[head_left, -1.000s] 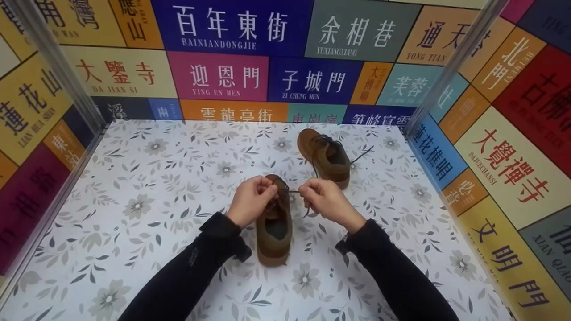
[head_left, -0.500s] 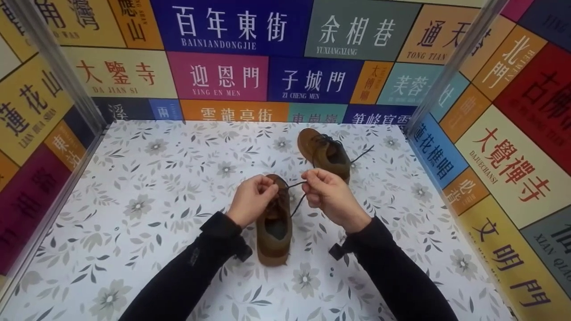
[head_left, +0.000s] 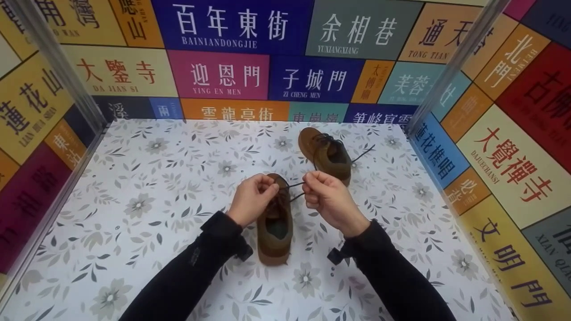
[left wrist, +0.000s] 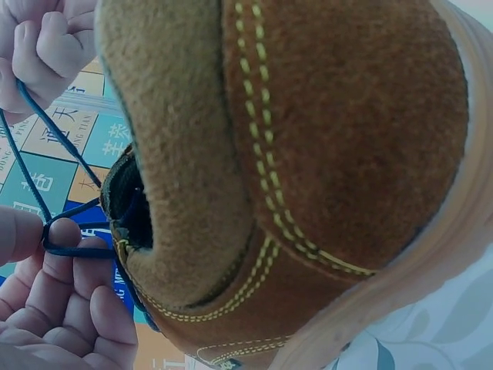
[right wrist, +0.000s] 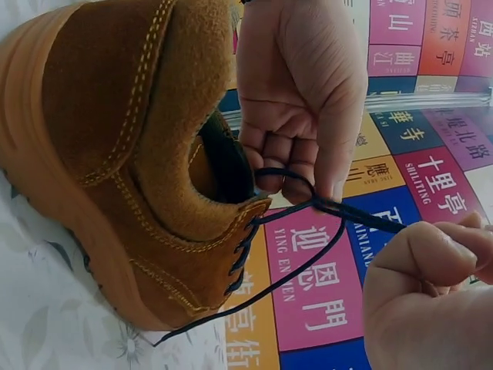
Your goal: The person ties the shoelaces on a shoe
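A brown suede shoe (head_left: pixel 274 254) with yellow stitching stands upright on the patterned surface, its toe pointing away from me. Over its tongue my left hand (head_left: pixel 252 200) pinches a looped part of the dark shoelace (left wrist: pixel 81 252) between thumb and fingers. To the right of the shoe, my right hand (head_left: pixel 332 200) grips another stretch of lace, drawn out sideways from the left hand's pinch. Two strands run between the shoe and the right hand. In the right wrist view a free lace end (right wrist: pixel 200 324) hangs down beside the eyelets. The left hand partly covers the shoe's front in the head view.
A matching brown shoe (head_left: pixel 341 169) sits farther back to the right, its lace (head_left: pixel 363 154) trailing loose. White floral covering (head_left: pixel 178 258) lies under everything. Colourful panels (head_left: pixel 218 76) with lettering stand at the back and both sides, with clear strips (head_left: pixel 450 67) at the corners.
My right hand rose slightly from its position near the shoe, and now a second strand shows below the first. The left hand and the shoe have stayed in place.
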Motion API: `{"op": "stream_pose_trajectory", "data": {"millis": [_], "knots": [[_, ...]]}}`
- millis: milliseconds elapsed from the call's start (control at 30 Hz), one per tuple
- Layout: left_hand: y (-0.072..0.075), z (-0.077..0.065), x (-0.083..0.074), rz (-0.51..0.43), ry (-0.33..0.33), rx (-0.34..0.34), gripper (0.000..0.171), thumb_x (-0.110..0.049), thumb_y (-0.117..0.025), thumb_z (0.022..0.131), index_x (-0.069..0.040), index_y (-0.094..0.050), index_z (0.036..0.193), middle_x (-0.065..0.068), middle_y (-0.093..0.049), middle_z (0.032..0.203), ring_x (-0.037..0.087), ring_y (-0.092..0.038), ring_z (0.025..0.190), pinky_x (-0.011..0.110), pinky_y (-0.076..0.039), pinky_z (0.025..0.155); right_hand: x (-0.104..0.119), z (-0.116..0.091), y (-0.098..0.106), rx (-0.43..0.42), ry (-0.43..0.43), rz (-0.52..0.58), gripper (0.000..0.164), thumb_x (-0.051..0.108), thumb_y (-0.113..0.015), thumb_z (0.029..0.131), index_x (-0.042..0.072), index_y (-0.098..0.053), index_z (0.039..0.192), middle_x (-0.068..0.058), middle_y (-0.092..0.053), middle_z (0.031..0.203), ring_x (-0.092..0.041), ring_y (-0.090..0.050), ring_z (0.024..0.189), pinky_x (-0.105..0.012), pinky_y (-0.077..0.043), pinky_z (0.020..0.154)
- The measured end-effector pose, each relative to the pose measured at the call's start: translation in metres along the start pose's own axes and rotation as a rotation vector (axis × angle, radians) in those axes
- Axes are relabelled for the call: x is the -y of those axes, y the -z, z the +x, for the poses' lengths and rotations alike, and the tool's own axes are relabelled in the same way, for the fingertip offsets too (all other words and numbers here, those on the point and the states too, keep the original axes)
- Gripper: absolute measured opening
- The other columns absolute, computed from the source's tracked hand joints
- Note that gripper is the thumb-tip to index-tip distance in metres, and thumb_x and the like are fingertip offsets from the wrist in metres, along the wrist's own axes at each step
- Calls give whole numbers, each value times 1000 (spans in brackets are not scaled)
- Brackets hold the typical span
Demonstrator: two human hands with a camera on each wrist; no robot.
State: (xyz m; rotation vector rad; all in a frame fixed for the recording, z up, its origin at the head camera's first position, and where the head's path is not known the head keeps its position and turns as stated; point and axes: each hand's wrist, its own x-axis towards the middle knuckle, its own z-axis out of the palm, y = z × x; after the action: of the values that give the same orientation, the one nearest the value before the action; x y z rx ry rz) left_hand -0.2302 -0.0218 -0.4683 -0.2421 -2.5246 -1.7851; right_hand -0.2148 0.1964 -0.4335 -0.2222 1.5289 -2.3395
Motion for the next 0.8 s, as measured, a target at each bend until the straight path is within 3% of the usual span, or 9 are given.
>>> {"op": "stream_pose_trajectory", "data": {"millis": [400, 667, 800], "knots": [[0, 1, 2, 14, -26, -15, 13, -25, -71, 93, -12, -69, 96, 2, -71, 87, 12, -63, 75, 29, -52, 71, -8, 1, -6, -52, 55, -30, 15, 22, -60, 101, 11, -58, 92, 1, -52, 76, -12, -40, 61, -26, -32, 57], [-1, 2, 2, 13, -58, -36, 11, -23, -71, 92, -12, -70, 96, 2, -71, 88, 12, -63, 76, 29, -52, 73, -17, -1, -10, -101, 80, -123, 15, 21, -62, 100, 8, -59, 93, -1, -55, 73, -13, -48, 63, -25, -39, 57], [-2, 1, 1, 2, -60, -38, 11, -22, -72, 92, -12, -70, 96, 3, -71, 88, 13, -64, 76, 29, -53, 73, -24, -1, -13, -80, 67, -153, 15, 22, -62, 100, 8, -59, 94, -2, -58, 74, -14, -53, 63, -25, -44, 59]]}}
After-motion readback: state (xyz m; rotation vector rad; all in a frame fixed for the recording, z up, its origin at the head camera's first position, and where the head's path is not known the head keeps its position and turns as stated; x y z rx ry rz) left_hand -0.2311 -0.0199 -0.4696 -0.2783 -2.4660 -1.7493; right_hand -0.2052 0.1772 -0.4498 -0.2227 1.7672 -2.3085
